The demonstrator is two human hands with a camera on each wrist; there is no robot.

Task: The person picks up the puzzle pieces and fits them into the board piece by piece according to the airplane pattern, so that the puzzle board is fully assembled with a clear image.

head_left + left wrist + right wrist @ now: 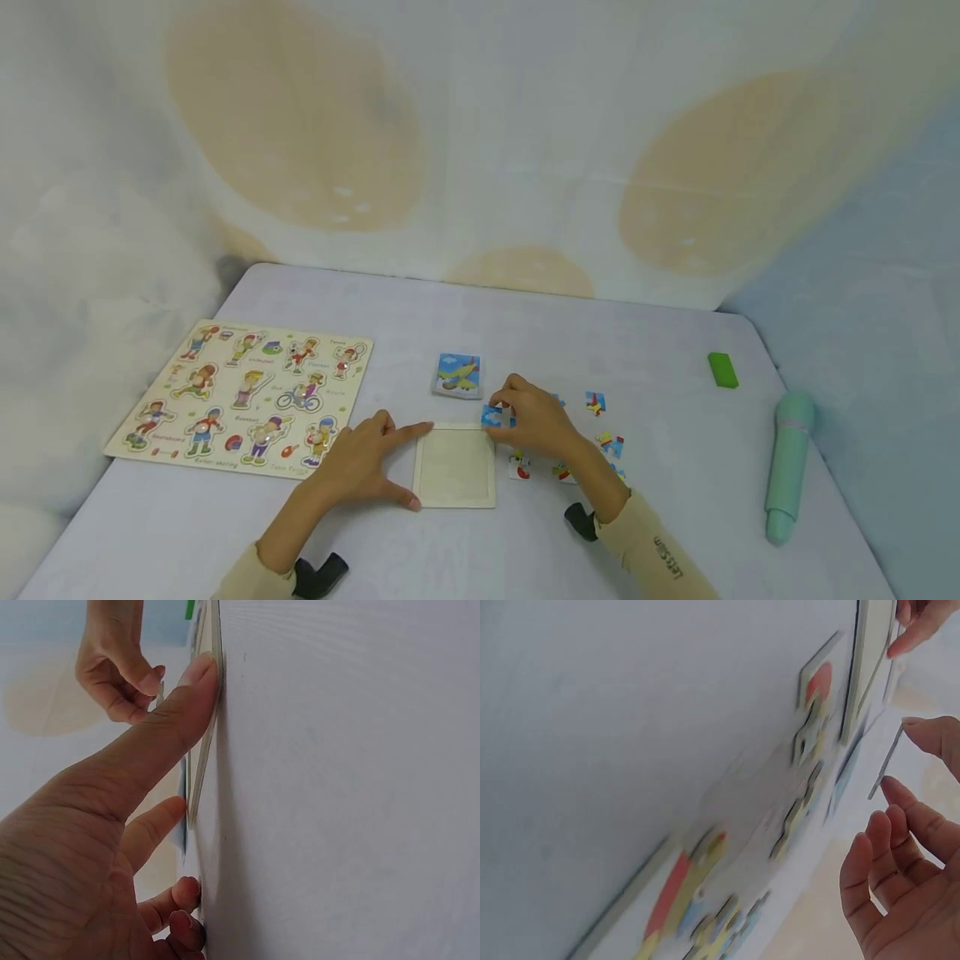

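Note:
A pale square puzzle tray [453,471] lies flat in front of the person, with bare wood inside its raised border. My left hand [356,462] steadies its left side, the thumb at the near corner and the index finger stretched to the far corner. Over the tray's far right corner, my right hand [536,419] pinches a blue and white jigsaw piece [491,416] between thumb and index finger. In the right wrist view that piece [886,761] appears edge-on, raised off the table. Several loose jigsaw pieces [596,403] lie around and partly under the right hand.
Behind the tray sits a small square airplane picture puzzle [458,374]. A large wooden board with sports figures [247,400] covers the table's left side. At the right are a green block [723,370] and a mint-green cylindrical case [789,467], near the table edge.

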